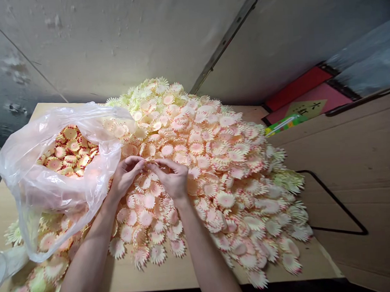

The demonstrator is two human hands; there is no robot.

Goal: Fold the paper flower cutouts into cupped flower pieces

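Both hands meet over a large heap of pale pink and cream artificial flower petal pieces (215, 158). My left hand (127, 175) is pinched closed, its fingertips close to those of my right hand (172, 177), which is pinched as well. A small petal piece seems to sit between the fingertips, but it is too small and too covered to make out clearly. Left of my left hand stands an open translucent plastic bag (31, 179), holding smaller cupped flower pieces (72, 151) with red edges.
The heap covers most of the wooden table (175, 276). A clear plastic cup (1, 268) lies at the left edge. On the right are a cardboard box (360, 164), a black metal bar (336, 200) and red printed packets (299, 90). A grey wall (113, 46) rises behind.
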